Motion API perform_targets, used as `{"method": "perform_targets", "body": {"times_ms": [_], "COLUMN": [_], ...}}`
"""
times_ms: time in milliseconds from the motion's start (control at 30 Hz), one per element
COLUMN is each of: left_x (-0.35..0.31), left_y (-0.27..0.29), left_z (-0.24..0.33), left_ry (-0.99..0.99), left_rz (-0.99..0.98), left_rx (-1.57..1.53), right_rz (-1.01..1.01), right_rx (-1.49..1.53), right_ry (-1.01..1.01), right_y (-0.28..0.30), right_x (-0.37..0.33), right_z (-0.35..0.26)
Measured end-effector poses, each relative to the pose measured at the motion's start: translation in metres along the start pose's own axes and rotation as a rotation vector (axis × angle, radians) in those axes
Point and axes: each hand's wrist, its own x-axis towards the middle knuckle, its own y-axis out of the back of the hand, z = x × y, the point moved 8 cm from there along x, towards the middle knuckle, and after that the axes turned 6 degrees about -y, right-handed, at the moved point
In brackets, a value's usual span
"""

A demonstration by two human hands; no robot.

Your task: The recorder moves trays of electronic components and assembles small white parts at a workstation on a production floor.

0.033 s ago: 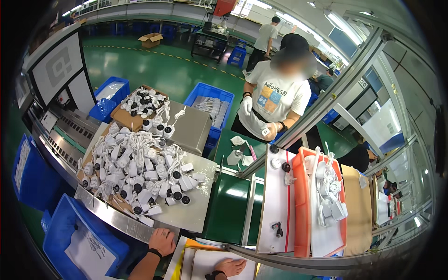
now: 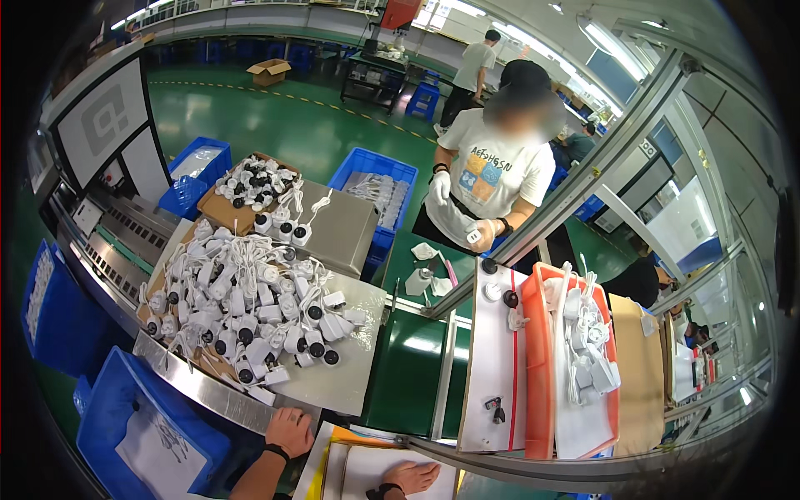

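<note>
My left hand (image 2: 290, 431) rests on the near edge of the workbench, by the metal rim below the pile, its fingers apart and nothing seen in it. On a stack of papers and folders (image 2: 358, 467) my right hand (image 2: 414, 477) lies flat, fingers stretched out and holding nothing. Beyond my left hand is a big heap of white power adapters with coiled cables and black-and-white round heads (image 2: 250, 304). It covers cardboard and part of a plastic-wrapped board (image 2: 354, 367).
Blue bins (image 2: 212, 442) stand to the left. An orange crate (image 2: 540, 367) of white cabled devices is at the right, beside a metal frame post (image 2: 575, 196). Across the bench a gloved co-worker (image 2: 492, 158) holds a small white part. A green conveyor belt (image 2: 408, 358) runs between.
</note>
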Motion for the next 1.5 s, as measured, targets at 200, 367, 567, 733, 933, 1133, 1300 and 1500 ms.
{"method": "perform_targets", "body": {"times_ms": [200, 367, 567, 733, 933, 1133, 1300, 1500], "left_x": [-0.0041, -0.0029, -0.0039, -0.0027, -0.0041, -0.0057, -0.002, -0.0078], "left_y": [-0.0036, -0.0028, -0.0028, -0.0029, -0.0049, -0.0037, -0.0043, -0.005], "left_z": [-0.0011, -0.0009, -0.0013, -0.0013, -0.0014, -0.002, -0.0003, -0.0011], "left_ry": [0.008, 0.011, 0.005, 0.008, 0.0, -0.004, -0.005, -0.016], "left_rz": [0.002, -0.016, -0.004, -0.007, 0.012, 0.016, 0.012, 0.023], "left_rx": [-0.004, -0.004, -0.01, -0.012, -0.011, -0.009, -0.021, -0.013], "right_rz": [0.011, -0.001, -0.016, 0.007, 0.007, 0.009, 0.002, -0.02], "right_rx": [-0.003, 0.03, 0.033, 0.024, 0.029, 0.038, 0.029, 0.053], "right_ry": [0.006, -0.002, -0.003, 0.001, 0.002, 0.007, -0.013, 0.008], "right_y": [0.0008, 0.0006, 0.0014, 0.0012, -0.0008, 0.0009, -0.0024, 0.002], "right_x": [-0.0002, 0.0004, -0.0001, -0.0006, -0.0002, -0.0009, 0.0016, -0.0014], "right_z": [-0.0007, 0.0009, 0.0011, -0.0005, 0.0016, -0.0005, 0.0035, 0.0016]}}
